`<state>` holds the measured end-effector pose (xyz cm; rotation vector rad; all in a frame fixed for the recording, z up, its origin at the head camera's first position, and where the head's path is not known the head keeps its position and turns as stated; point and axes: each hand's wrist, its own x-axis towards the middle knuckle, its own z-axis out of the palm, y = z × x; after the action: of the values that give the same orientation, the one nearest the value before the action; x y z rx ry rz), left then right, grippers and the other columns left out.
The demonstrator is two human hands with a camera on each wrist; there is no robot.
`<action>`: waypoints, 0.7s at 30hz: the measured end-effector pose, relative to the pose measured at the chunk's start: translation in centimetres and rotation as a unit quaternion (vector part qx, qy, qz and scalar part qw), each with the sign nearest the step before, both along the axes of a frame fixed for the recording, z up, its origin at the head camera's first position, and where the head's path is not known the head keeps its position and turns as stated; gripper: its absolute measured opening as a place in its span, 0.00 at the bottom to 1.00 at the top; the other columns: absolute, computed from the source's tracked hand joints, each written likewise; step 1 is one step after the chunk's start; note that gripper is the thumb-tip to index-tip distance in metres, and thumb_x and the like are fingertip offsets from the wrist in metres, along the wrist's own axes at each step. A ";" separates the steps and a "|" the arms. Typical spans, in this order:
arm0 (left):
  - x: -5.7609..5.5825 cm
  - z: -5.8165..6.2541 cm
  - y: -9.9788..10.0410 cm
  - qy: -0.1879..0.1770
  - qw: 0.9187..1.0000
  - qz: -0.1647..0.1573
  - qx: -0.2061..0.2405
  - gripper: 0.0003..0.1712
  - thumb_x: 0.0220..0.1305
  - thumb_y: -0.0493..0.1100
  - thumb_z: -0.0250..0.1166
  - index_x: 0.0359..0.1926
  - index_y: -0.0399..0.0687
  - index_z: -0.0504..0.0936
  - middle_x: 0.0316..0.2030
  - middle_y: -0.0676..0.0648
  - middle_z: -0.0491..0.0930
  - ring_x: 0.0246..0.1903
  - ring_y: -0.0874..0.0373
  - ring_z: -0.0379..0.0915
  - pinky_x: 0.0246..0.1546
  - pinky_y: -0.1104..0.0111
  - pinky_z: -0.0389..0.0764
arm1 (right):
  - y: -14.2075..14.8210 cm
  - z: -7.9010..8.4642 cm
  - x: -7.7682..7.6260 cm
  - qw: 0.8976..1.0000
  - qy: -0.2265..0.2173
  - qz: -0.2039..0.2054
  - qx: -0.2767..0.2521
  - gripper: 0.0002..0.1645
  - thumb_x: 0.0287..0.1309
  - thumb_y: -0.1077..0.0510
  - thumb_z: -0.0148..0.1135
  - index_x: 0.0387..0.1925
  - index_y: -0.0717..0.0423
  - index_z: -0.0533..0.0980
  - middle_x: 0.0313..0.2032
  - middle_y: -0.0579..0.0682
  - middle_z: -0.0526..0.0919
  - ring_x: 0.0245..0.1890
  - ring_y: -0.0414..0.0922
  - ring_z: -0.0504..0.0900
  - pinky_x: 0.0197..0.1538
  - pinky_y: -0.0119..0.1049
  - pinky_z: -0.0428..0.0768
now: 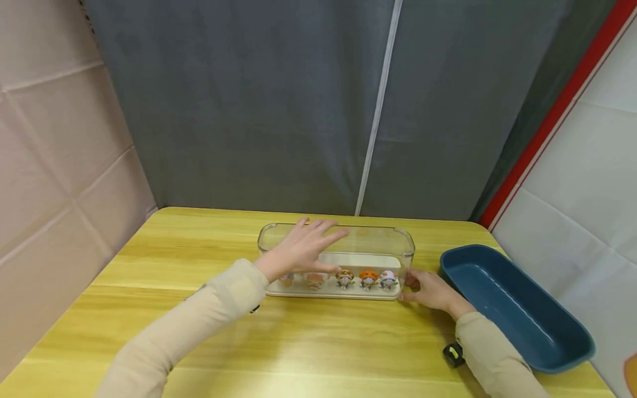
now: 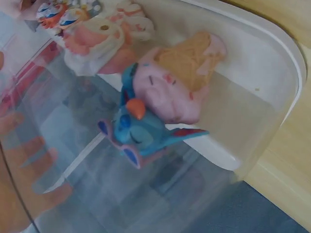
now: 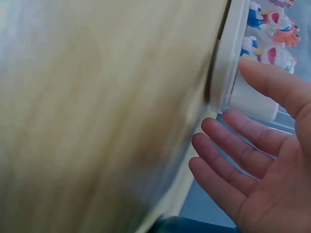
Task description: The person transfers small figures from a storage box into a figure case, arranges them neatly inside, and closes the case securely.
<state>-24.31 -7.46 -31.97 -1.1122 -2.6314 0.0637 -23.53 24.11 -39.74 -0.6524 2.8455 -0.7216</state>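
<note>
A long clear plastic case with a white base stands on the table, a row of small figurines inside. Its right part holds an orange-topped figurine and a white-capped one. Close up in the left wrist view, a blue long-eared figurine lies beside a pink ice cream cone. My left hand, fingers spread, overlaps the case's left half in the head view and holds nothing. At the case's right end is my right hand, fingers loosely bent, thumb right at the corner.
To the right, a deep blue plastic basin stands close by my right forearm. The wooden table ends at a grey curtain behind the case. Pale cloth walls rise on both sides.
</note>
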 end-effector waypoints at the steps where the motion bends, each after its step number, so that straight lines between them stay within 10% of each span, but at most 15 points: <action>1: 0.1 0.1 -0.1 -0.004 1.000 0.003 0.001 0.46 0.48 0.75 0.47 0.65 0.62 0.54 0.62 0.46 0.55 0.59 0.50 0.53 0.55 0.48 0.54 | 0.0 0.2 0.1 1.000 0.002 0.002 0.001 0.20 0.43 0.51 0.68 0.35 0.57 0.71 0.32 0.49 0.76 0.33 0.46 0.73 0.37 0.42 0.73; 12: 1.8 0.6 -4.2 0.022 0.989 0.041 0.143 0.38 0.59 0.66 0.46 0.66 0.56 0.54 0.66 0.47 0.45 0.64 0.53 0.36 0.56 0.45 0.46 | -0.2 3.1 1.6 0.997 0.065 -0.029 0.028 0.31 0.50 0.50 0.62 0.50 0.68 0.69 0.41 0.60 0.76 0.42 0.57 0.73 0.41 0.52 0.72; 21: 4.1 -2.0 -9.2 0.048 0.958 0.119 0.256 0.37 0.62 0.63 0.43 0.66 0.48 0.54 0.66 0.44 0.40 0.64 0.49 0.34 0.55 0.46 0.42 | 0.1 4.1 2.7 0.981 0.169 -0.079 0.057 0.37 0.50 0.42 0.59 0.54 0.64 0.67 0.51 0.64 0.69 0.51 0.60 0.63 0.45 0.60 0.66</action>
<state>-20.23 -16.61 -33.98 -0.5991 -2.4670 -0.4750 -20.85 24.21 -35.63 -0.5870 3.2516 -0.5034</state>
